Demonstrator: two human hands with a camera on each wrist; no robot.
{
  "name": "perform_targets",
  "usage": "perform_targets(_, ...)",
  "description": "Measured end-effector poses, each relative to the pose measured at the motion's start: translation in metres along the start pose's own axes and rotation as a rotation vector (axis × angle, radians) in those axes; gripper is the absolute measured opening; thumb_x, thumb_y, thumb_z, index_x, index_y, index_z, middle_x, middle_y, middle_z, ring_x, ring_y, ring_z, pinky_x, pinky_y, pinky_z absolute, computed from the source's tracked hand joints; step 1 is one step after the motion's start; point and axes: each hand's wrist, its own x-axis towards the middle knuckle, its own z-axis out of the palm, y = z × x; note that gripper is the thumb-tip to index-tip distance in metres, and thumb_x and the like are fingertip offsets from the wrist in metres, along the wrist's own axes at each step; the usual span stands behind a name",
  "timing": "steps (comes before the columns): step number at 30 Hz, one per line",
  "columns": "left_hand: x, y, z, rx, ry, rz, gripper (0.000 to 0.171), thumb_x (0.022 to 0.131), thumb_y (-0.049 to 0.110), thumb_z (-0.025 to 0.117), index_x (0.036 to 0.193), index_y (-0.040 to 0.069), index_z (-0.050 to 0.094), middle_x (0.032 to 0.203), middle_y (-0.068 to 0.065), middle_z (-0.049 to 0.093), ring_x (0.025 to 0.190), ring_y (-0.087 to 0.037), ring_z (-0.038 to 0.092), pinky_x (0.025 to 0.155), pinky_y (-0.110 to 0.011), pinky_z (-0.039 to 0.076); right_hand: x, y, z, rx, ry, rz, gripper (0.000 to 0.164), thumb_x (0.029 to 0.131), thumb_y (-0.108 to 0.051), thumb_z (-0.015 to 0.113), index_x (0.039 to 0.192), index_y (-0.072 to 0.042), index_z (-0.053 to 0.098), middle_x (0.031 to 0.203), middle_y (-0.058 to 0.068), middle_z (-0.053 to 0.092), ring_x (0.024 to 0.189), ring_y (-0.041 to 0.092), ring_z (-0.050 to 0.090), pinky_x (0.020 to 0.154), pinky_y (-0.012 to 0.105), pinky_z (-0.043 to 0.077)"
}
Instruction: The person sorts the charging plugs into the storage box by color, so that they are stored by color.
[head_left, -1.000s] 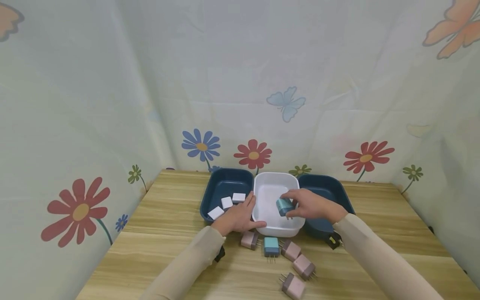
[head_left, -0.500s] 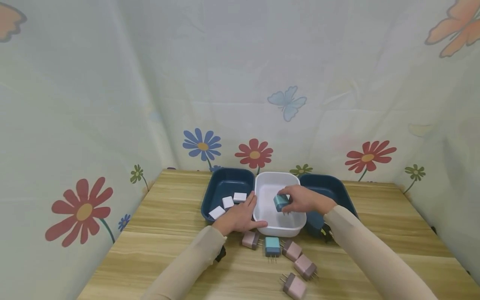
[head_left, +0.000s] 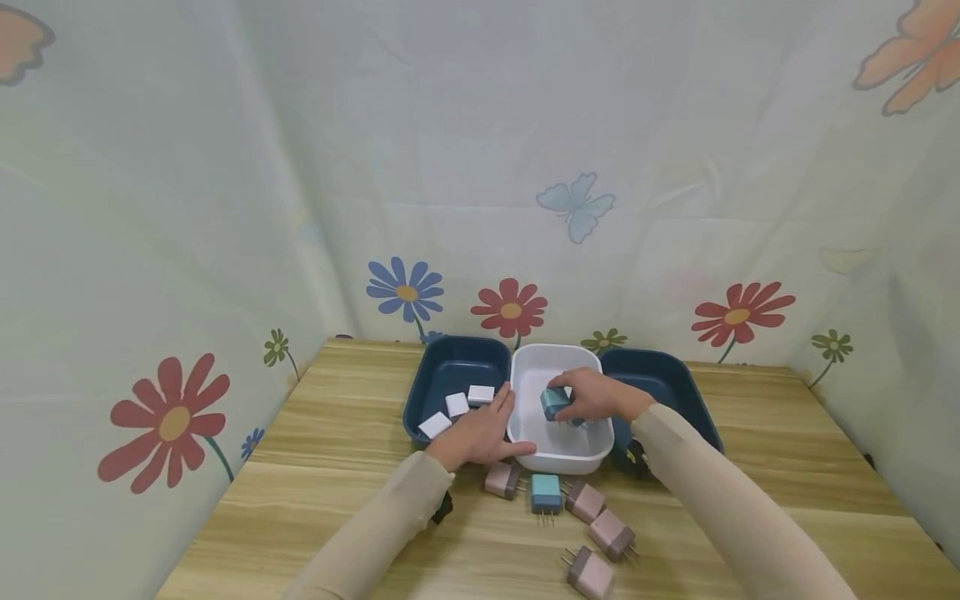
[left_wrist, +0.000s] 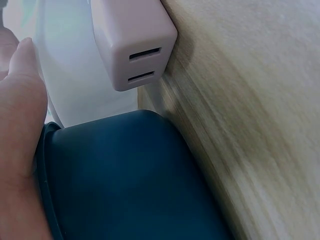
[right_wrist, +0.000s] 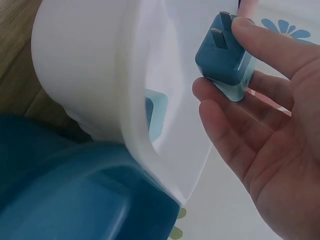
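My right hand (head_left: 596, 395) pinches a teal plug charger (head_left: 555, 403) above the white bin (head_left: 561, 463). In the right wrist view the charger (right_wrist: 222, 56) sits between thumb and fingertips, its metal prongs turned up toward the thumb. A second teal charger (right_wrist: 158, 114) lies inside the white bin. My left hand (head_left: 480, 432) rests across the adjoining rims of the white bin and the left navy bin (head_left: 411, 396), fingers stretched out. Several white chargers (head_left: 457, 406) lie in that navy bin, partly hidden by the left hand.
Another navy bin (head_left: 686, 383) stands to the right of the white one. In front of the bins, on the wooden table (head_left: 315, 483), lie a teal charger (head_left: 545, 493) and several pink chargers (head_left: 611, 532), one (left_wrist: 135, 40) close to the left wrist. A floral curtain hangs behind.
My right hand has moved a little left and away from me over the white bin, carrying the teal charger. The left hand has stayed in place.
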Motion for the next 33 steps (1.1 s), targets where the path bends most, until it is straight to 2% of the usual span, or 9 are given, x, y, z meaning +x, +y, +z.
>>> perform_targets(8,0.000,0.000,0.000,0.002,0.002,-0.004,0.106,0.081,0.077,0.041,0.152,0.005,0.009,0.158,-0.010,0.001,0.136,-0.027,0.032,0.101,-0.042,0.038,0.009,0.000,0.001,0.020,-0.008,0.014,0.055,0.078,-0.025,0.079,0.127,-0.006,0.059,0.114,0.005,0.064,0.087,0.015,0.058,0.081,0.035,0.051)
perform_targets(18,-0.003,0.002,-0.003,-0.014,-0.008,0.000,0.108,0.079,0.079,0.041,0.152,0.005,0.010,0.158,-0.010,0.001,0.137,-0.027,0.030,0.102,-0.042,0.037,0.020,0.002,0.005,0.056,-0.003,0.060,0.055,0.077,-0.027,0.080,0.126,-0.009,0.061,0.112,0.003,0.065,0.087,0.014,0.058,0.085,0.037,0.050)
perform_targets(23,-0.002,0.003,-0.003,-0.010,0.002,0.009,0.108,0.080,0.078,0.042,0.151,0.003,0.011,0.158,-0.011,0.003,0.136,-0.027,0.032,0.102,-0.042,0.037,0.022,0.006,0.007,0.089,-0.003,0.095,0.055,0.081,-0.025,0.076,0.131,-0.008,0.057,0.122,0.008,0.061,0.089,0.016,0.062,0.084,0.038,0.052)
perform_targets(27,-0.001,0.003,-0.003,-0.004,0.000,0.008,0.106,0.081,0.076,0.043,0.151,0.003,0.012,0.158,-0.012,0.003,0.136,-0.026,0.031,0.103,-0.041,0.037,0.020,0.008,0.007,0.091,0.020,0.079,0.054,0.084,-0.022,0.074,0.131,-0.005,0.055,0.129,0.013,0.057,0.093,0.020,0.063,0.082,0.038,0.052)
perform_targets(33,-0.002,0.002,-0.003,0.002,-0.008,-0.003,0.108,0.079,0.079,0.041,0.152,0.005,0.012,0.158,-0.011,0.002,0.136,-0.026,0.031,0.103,-0.041,0.036,0.013,0.007,0.002,0.098,0.036,0.051,0.051,0.084,-0.024,0.073,0.128,-0.004,0.058,0.124,0.014,0.059,0.092,0.020,0.064,0.078,0.036,0.054)
